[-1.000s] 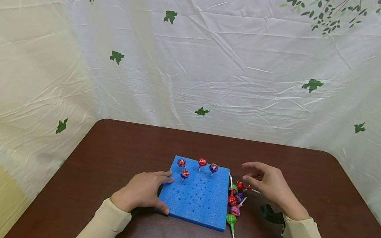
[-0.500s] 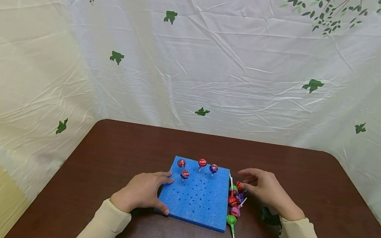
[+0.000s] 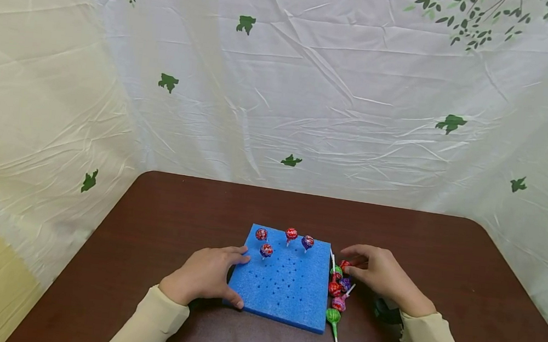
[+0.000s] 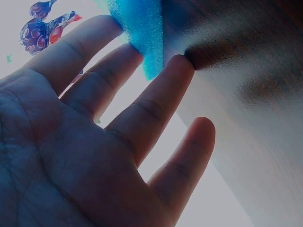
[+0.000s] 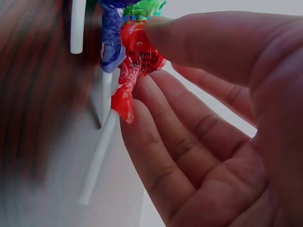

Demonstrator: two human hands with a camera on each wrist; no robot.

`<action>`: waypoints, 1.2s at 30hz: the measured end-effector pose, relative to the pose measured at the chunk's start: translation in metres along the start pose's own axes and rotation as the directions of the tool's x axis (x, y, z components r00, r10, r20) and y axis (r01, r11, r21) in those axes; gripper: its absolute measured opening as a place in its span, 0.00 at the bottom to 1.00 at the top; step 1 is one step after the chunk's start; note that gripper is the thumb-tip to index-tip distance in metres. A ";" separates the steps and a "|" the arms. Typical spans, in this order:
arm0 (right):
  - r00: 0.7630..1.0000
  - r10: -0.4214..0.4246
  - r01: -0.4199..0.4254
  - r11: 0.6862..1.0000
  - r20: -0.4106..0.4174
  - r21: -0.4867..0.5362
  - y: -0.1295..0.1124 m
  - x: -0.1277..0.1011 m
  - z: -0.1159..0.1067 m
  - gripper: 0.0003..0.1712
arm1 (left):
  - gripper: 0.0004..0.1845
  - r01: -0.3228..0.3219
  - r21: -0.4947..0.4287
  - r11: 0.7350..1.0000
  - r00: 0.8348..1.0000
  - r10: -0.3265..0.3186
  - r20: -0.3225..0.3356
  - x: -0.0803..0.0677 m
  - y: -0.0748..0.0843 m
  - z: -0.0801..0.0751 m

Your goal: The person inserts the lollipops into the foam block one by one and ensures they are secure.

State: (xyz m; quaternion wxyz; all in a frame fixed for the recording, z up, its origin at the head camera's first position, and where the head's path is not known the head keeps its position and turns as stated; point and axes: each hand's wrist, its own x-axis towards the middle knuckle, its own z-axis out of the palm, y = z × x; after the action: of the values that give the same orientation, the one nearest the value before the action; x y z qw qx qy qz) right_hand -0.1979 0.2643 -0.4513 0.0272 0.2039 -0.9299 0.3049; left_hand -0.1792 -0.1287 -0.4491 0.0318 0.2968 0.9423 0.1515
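Red lollipop (image 5: 136, 40), just right of the board (image 3: 310, 284), stick (image 5: 98, 163) seemingly pointing away from it, is pinched in the right hand (image 3: 385, 272); the left hand (image 3: 207, 274), fingers spread, touches the board's left edge.

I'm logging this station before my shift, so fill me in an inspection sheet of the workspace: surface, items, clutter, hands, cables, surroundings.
Surface: brown table.
Job's things: blue foam board with small holes, four lollipops standing in its far part; loose lollipops lie along its right edge.
Clutter: dark item by the right wrist, too unclear to name.
Left hand: rests against the board's left side.
Right hand: thumb against a red lollipop; grip unclear.
Cables: nothing seen.
Surroundings: pale cloth with green leaf prints behind the table.
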 end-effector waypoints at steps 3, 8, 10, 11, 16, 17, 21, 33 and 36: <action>1.000 0.002 -0.002 1.000 0.006 -0.001 0.000 0.000 0.000 0.15 | 0.51 0.003 -0.004 1.000 1.000 -0.003 0.002 0.000 0.001 -0.001; 1.000 0.011 -0.010 1.000 0.012 -0.018 0.000 0.000 0.000 0.14 | 0.51 0.006 -0.004 1.000 1.000 -0.006 0.002 0.000 0.001 -0.001; 1.000 0.012 -0.012 0.999 0.011 -0.031 0.000 0.000 -0.001 0.14 | 0.51 0.005 -0.002 1.000 1.000 -0.005 0.000 0.000 0.001 -0.001; 1.000 0.011 -0.010 0.999 0.011 -0.038 0.000 0.000 -0.001 0.13 | 0.51 0.005 -0.002 1.000 1.000 -0.005 -0.001 0.000 0.001 -0.001; 1.000 -0.002 0.002 0.997 0.002 -0.076 0.000 -0.001 -0.001 0.12 | 0.51 0.009 -0.004 1.000 1.000 -0.009 0.002 0.001 0.001 -0.001; 1.000 -0.008 0.007 0.996 -0.004 -0.086 0.001 -0.001 -0.001 0.12 | 0.51 0.010 -0.004 1.000 1.000 -0.010 0.003 0.001 0.001 -0.001; 0.999 -0.016 0.012 0.994 -0.036 -0.107 0.000 -0.002 -0.002 0.12 | 0.51 0.014 -0.005 1.000 1.000 -0.014 0.007 0.001 0.002 -0.001; 0.974 -0.118 0.116 0.993 -0.194 -0.023 -0.020 -0.003 -0.016 0.17 | 0.51 0.012 0.000 1.000 1.000 -0.012 0.007 0.000 0.002 -0.002; 0.969 -0.130 0.139 0.990 -0.209 0.028 -0.027 -0.002 -0.018 0.17 | 0.51 0.009 0.001 1.000 1.000 -0.009 0.005 0.000 0.001 -0.002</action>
State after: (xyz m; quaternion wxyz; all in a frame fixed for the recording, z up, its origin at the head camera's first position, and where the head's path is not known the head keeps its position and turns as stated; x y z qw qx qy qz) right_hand -0.1862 0.2555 -0.4217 0.1401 0.2342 -0.8994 0.3414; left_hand -0.1788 -0.1282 -0.4472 0.0346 0.2929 0.9437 0.1500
